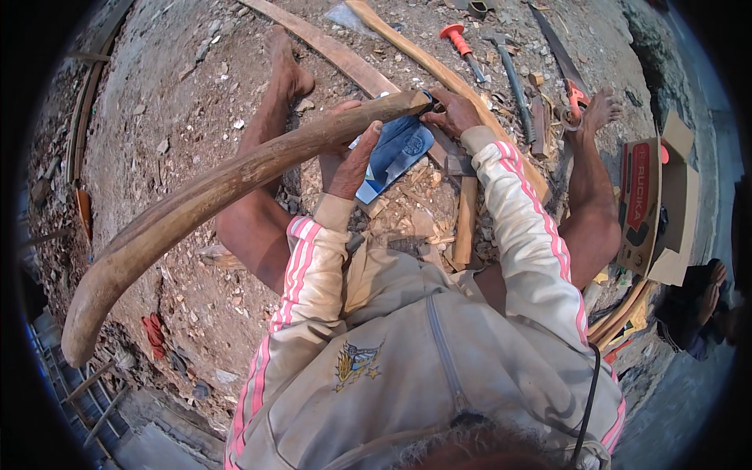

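A long, curved wooden handle (pixel 211 188) runs from the far left up to the middle of the head view. My left hand (pixel 356 160) is closed around it near its upper end, thumb on top. At that tip is a blue metal blade (pixel 395 157) with a bright lower edge and a round mark, which looks like a hoe head. My right hand (pixel 454 113) grips the dark blue collar of the blade, where the handle's end meets it. Part of the blade lies behind my left hand and the handle.
Beyond my hands lie a long curved pole (pixel 439 66), a flat plank (pixel 337 55), a red-gripped chisel (pixel 464 51), a hammer (pixel 513 82) and a handsaw (pixel 560 55). A mallet-like tool (pixel 465 211) rests among wood chips. An open cardboard box (pixel 642 204) stands right, near another person's hand (pixel 711 290).
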A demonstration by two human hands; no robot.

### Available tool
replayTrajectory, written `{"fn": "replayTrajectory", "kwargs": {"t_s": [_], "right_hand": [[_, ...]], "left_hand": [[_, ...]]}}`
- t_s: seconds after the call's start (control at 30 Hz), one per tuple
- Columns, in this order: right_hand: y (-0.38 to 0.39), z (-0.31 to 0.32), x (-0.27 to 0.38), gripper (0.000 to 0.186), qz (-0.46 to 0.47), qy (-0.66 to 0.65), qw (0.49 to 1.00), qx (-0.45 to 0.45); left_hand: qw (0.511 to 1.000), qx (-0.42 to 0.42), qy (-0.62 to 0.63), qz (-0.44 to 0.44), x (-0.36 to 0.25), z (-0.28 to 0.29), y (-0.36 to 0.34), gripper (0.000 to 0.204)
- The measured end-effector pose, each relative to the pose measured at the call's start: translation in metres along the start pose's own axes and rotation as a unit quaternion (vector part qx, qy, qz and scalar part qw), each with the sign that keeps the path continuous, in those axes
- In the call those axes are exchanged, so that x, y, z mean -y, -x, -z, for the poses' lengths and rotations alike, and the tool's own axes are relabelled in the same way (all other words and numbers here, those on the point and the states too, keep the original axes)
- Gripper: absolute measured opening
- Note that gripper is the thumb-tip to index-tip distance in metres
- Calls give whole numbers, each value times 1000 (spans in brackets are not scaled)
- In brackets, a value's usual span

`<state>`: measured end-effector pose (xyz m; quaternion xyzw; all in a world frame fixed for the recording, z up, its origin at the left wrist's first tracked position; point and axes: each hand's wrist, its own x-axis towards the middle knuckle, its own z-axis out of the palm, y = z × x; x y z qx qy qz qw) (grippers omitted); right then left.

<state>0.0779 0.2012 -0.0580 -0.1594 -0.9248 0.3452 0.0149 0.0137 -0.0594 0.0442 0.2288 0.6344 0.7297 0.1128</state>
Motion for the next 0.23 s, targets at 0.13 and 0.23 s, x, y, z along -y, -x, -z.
{"fn": "replayTrajectory", "kwargs": {"t_s": [0.13,0.23], "right_hand": [[-3,-3,-4,66,4,-6,1000,0],[-1,-6,-4,66,7,25,1000,-15]], "left_hand": [[999,-28,-9,14,-4,-9,4,46],[999,-30,-34,15,-4,-7,-3,47]]}}
